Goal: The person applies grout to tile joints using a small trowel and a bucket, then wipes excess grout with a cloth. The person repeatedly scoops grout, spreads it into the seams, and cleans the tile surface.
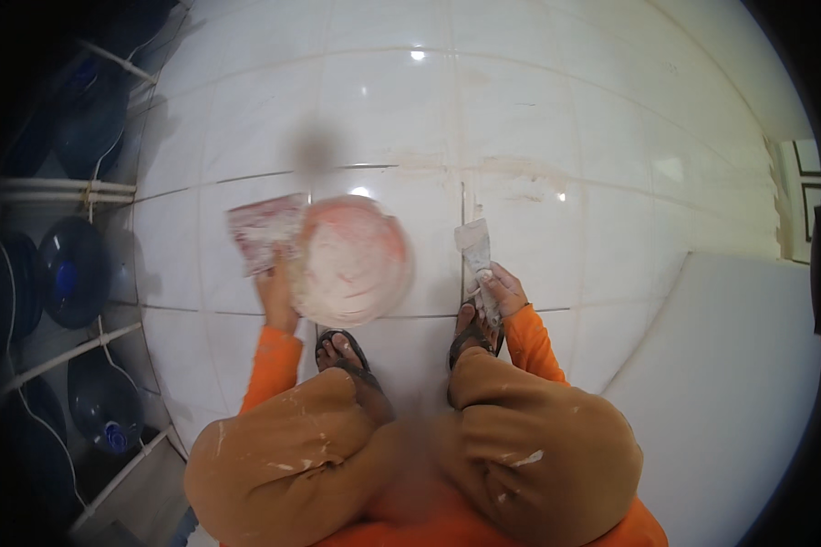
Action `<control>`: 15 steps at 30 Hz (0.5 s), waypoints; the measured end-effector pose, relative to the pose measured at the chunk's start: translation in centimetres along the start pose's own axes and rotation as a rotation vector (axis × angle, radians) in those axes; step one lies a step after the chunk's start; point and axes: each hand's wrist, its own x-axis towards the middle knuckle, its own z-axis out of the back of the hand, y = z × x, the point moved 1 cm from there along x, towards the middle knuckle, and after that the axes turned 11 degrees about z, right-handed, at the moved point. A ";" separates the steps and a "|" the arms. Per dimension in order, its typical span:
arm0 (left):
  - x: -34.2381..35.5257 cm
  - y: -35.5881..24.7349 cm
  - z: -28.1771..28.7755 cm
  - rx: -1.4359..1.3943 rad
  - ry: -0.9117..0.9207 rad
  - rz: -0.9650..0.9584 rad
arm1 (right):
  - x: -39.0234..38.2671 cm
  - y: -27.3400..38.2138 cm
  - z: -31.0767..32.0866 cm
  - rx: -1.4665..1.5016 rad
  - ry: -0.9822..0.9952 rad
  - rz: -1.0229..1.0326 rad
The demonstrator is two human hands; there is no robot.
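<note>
My left hand is closed around the lower end of a flat, roughly square dark-red piece smeared with white paste; its exact kind is unclear. Right beside it is a round pinkish-red basin with a whitish paste or powder inside. Whether my left fingers also touch the basin's rim is blurred. In my right hand is a putty knife, its blade pointing away from me and coated in pale grey-white paste. Both hands are low in front of my knees, over the tiled floor.
Dark grout lines and beige smears mark the white floor tiles. Along the left stands a white rack holding several large blue water bottles. A pale smooth panel or wall rises at the right. My sandalled feet flank the middle.
</note>
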 end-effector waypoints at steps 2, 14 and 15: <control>-0.6 3.0 -1.2 -0.068 0.035 0.101 | 0.6 0.7 -1.1 0.020 0.005 0.022; -3.3 -2.1 -0.7 0.064 0.406 0.149 | 1.8 5.6 -9.1 -0.186 0.293 0.324; -4.0 -3.0 -0.5 0.025 0.490 0.245 | 1.8 6.1 -9.7 -0.233 0.339 0.379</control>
